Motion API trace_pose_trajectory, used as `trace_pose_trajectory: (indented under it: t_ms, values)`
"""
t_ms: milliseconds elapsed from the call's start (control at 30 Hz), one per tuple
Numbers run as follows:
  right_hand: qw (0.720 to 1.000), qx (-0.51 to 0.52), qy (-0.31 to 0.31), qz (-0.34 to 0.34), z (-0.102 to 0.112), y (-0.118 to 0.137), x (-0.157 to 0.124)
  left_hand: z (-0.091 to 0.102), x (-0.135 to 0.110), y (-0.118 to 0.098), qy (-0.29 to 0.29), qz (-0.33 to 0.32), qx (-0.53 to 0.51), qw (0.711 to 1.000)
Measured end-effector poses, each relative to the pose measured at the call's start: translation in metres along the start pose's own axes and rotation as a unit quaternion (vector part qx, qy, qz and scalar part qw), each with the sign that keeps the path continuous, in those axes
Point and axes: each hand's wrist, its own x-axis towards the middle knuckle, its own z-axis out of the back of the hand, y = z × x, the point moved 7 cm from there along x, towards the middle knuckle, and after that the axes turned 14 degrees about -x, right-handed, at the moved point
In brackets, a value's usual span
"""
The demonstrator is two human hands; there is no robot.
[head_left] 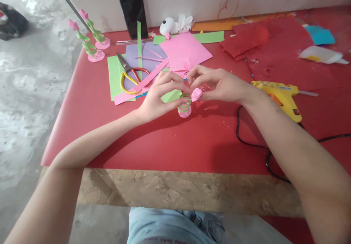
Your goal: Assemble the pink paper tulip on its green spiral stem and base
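A small paper flower stands between my hands, with a pink folded bud (196, 94), a green spiral strip (184, 107) and a round pink base (185, 114) on the table. My left hand (161, 96) pinches the upper part of the green strip between thumb and fingers. From the other side, my right hand (216, 83) curls its fingers around the flower's top, its thumb against the bud; the exact contact is partly hidden. The flower leans to the right at its top. A green paper piece (171, 96) shows behind my left fingers.
Scissors (128, 72) lie on purple, green and pink paper (186, 48) behind my hands. Two finished-looking paper flowers (91, 50) stand at the back left. On the right are a yellow glue gun (282, 96) with a black cord (252, 144) and a white bottle (320, 55).
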Motion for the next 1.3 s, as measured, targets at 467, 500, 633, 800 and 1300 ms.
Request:
trace_pose_trajectory:
  t_ms: [467, 500, 633, 800, 1300]
  values:
    - [1.000, 0.009, -0.012, -0.019, -0.0001, 0.0009, 0.0012, -0.0017, -0.0014, 0.0055, 0.001, 0.018, -0.006, 1.000]
    - [1.000, 0.007, -0.012, -0.024, 0.0001, 0.0006, 0.0011, -0.0021, -0.0017, 0.0066, 0.003, 0.021, -0.005, 1.000]
    - [0.999, 0.006, -0.011, -0.030, -0.0006, -0.0003, 0.0014, -0.0022, -0.0026, 0.0077, -0.001, 0.018, -0.008, 1.000]
    - [0.999, 0.000, -0.019, -0.031, 0.0000, 0.0004, 0.0014, -0.0024, -0.0025, 0.0080, -0.007, 0.018, -0.015, 1.000]
    - [0.999, 0.013, -0.025, -0.039, -0.0014, -0.0007, -0.0033, -0.0062, -0.0019, 0.0086, -0.001, 0.044, -0.020, 0.999]
